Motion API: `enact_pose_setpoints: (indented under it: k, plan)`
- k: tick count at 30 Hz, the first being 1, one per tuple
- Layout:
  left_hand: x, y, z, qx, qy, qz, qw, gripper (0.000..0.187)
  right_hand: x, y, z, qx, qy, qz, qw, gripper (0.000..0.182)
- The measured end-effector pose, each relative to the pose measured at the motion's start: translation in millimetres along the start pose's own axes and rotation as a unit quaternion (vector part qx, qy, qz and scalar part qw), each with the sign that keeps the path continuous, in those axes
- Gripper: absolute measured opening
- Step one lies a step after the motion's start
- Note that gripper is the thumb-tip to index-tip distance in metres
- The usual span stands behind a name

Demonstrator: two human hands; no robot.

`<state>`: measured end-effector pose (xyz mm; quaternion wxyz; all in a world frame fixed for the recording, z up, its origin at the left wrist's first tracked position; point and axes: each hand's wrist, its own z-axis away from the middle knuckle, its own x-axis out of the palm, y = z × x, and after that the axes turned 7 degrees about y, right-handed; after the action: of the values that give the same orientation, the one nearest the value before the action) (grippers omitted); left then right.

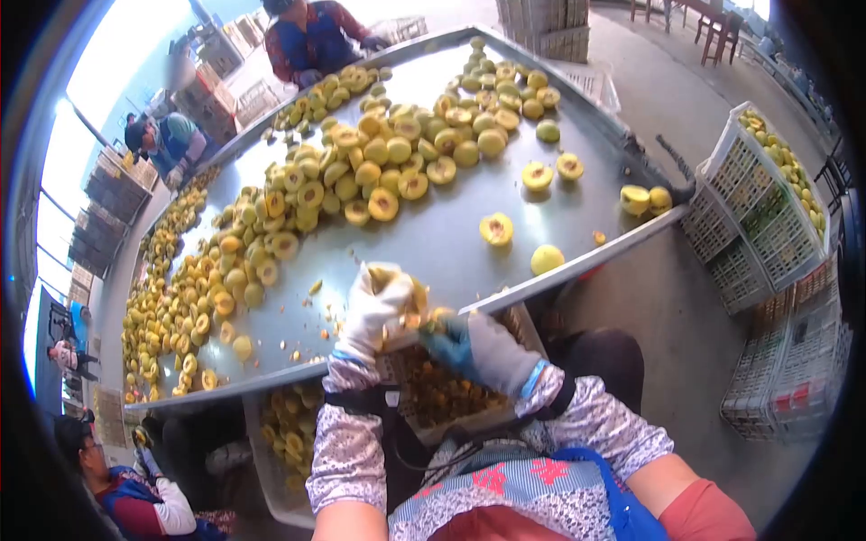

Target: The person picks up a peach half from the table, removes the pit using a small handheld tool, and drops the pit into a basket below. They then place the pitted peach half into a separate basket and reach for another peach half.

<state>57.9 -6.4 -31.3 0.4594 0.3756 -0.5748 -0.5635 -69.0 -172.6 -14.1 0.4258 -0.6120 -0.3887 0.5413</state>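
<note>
My left hand [373,311], in a white glove, is closed round a yellow-green stone fruit [419,295], like an apricot or peach, over the table's near edge. My right hand [487,350], in a grey and teal glove, is pressed close beside it with its fingers closed. Whatever lies between those fingers is hidden. Many halved fruits [383,205], some with brown stones, are heaped on the metal table [433,248]. A few halves [496,229] lie apart at the right. Below my hands stands a crate of dark fruit scraps [446,388].
Another crate of fruit halves [293,424] stands under the table's near edge. Stacked white crates [744,216] rise at the right. Co-workers are at the far side [311,41], the left side [176,144] and the lower left [135,491]. The table has a raised metal rim [577,263].
</note>
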Motion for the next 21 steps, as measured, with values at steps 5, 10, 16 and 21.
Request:
enact_pose_setpoints:
  k: [5, 10, 16, 21]
  plan:
    - [4, 9, 16, -0.024, 0.026, 0.221, 0.975, 0.028, 19, 7, -10, 0.070, 0.025, -0.141, 0.987, 0.037]
    - [11, -6, 27, 0.085, 0.024, 0.034, 0.996, 0.032, 24, 4, -18, 0.079, 0.032, -0.131, 0.988, 0.039]
    - [20, 9, 28, -0.022, 0.124, 0.350, 0.928, 0.032, 40, 7, -20, 0.039, 0.041, -0.165, 0.985, 0.041]
    - [27, 9, 33, 0.135, 0.092, 0.103, 0.981, 0.038, 44, 6, -23, 0.071, 0.034, -0.140, 0.987, 0.040]
